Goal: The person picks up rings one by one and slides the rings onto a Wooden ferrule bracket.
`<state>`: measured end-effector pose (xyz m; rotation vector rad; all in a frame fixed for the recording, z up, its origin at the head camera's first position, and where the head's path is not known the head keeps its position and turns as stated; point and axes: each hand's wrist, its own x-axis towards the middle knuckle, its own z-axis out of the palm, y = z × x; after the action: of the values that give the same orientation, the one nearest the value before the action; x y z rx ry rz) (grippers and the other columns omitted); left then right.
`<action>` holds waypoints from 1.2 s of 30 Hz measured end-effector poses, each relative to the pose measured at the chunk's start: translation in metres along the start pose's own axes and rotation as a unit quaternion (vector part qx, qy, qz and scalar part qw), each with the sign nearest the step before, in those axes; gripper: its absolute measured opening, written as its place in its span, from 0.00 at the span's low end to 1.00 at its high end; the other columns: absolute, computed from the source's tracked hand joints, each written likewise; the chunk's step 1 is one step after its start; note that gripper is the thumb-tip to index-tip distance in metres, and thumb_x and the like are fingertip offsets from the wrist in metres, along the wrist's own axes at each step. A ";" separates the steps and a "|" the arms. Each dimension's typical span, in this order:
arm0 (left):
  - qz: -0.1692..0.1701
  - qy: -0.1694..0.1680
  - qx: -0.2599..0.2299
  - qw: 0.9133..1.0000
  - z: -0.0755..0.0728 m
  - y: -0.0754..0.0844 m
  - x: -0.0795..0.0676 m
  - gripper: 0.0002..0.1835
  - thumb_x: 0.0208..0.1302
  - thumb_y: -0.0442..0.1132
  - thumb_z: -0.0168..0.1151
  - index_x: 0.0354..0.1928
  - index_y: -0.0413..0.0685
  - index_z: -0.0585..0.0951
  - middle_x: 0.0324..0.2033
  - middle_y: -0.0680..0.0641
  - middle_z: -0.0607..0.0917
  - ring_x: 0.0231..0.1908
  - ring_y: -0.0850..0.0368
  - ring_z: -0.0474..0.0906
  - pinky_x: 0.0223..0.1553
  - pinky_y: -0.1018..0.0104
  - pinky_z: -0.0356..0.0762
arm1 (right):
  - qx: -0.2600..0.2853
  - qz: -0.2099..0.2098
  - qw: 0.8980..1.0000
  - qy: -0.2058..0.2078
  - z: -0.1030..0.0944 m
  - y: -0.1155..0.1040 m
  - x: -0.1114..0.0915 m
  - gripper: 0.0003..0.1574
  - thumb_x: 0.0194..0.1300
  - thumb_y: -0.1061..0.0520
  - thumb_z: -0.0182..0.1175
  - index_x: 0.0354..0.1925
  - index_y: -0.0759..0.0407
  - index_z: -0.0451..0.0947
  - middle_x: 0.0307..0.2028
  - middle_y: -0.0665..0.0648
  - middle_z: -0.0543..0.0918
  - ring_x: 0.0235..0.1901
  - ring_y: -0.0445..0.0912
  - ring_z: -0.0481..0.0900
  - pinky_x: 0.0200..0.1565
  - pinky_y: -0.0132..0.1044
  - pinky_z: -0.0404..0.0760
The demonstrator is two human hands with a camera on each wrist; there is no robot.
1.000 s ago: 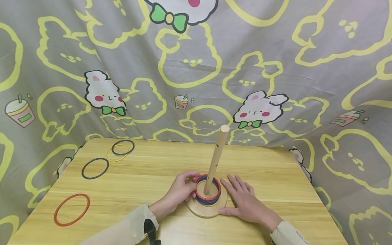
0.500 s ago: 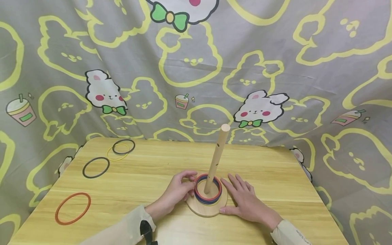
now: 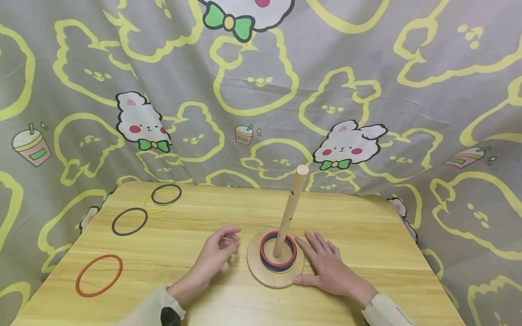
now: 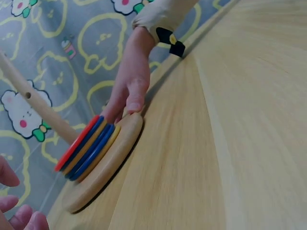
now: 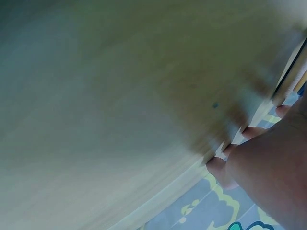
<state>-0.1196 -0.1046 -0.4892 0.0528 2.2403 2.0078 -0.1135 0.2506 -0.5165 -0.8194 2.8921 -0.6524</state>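
Observation:
A wooden ring-toss stand has an upright post (image 3: 290, 208) on a round base (image 3: 261, 275). Several rings lie stacked around the foot of the post: a red ring (image 4: 76, 143) on top, with yellow and blue rings below it, best seen in the left wrist view. My left hand (image 3: 210, 257) hovers left of the base, apart from it, with its fingers loosely bent and nothing between them. At the right side of the base rests my right hand (image 3: 328, 269), fingers spread, its thumb touching the base's edge.
On the left of the wooden table (image 3: 195, 290) lie an orange-red ring (image 3: 83, 273), a dark ring (image 3: 114, 228), and a yellow ring (image 3: 147, 211) partly overlapped by another dark ring (image 3: 179, 194). A patterned curtain (image 3: 269, 99) hangs behind the table.
My left hand has let go of the stacked rings at the stand and moved away to the left. The right hand and the stand have kept their places.

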 end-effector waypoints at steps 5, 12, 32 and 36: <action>0.003 0.026 0.027 0.999 -0.016 0.000 -0.009 0.22 0.69 0.28 0.67 0.64 0.39 0.83 0.53 0.42 0.85 0.53 0.51 0.79 0.52 0.62 0.77 | 0.004 -0.001 1.000 0.003 0.000 -0.001 -0.001 0.65 0.70 0.22 0.65 0.87 0.54 0.56 0.83 0.72 0.55 0.81 0.74 0.47 0.68 0.84 0.54; -0.006 0.052 0.060 0.997 -0.044 -0.002 -0.024 0.21 0.71 0.29 0.67 0.65 0.39 0.83 0.57 0.43 0.85 0.57 0.52 0.78 0.55 0.62 0.75 | 0.004 -0.001 1.000 0.007 0.001 -0.001 -0.002 0.65 0.69 0.22 0.65 0.87 0.53 0.56 0.83 0.72 0.55 0.81 0.74 0.47 0.68 0.84 0.54; -0.068 0.097 0.185 0.976 -0.136 -0.006 -0.068 0.20 0.79 0.39 0.67 0.67 0.38 0.83 0.56 0.45 0.88 0.50 0.67 0.78 0.48 0.69 0.79 | 0.005 0.000 1.000 0.002 -0.002 -0.001 -0.002 0.65 0.69 0.22 0.65 0.87 0.54 0.56 0.83 0.72 0.54 0.81 0.75 0.47 0.68 0.83 0.54; -0.033 0.117 0.220 0.968 -0.157 -0.012 -0.076 0.19 0.78 0.37 0.68 0.65 0.35 0.83 0.53 0.44 0.89 0.46 0.72 0.77 0.44 0.72 0.80 | 0.004 0.000 1.000 0.000 -0.002 -0.002 -0.001 0.65 0.70 0.22 0.65 0.87 0.54 0.56 0.83 0.72 0.54 0.81 0.75 0.47 0.69 0.83 0.53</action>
<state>-0.0628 -0.2691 -0.4791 -0.2218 2.7535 1.5145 -0.1126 0.2503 -0.5144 -0.8198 2.8866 -0.6639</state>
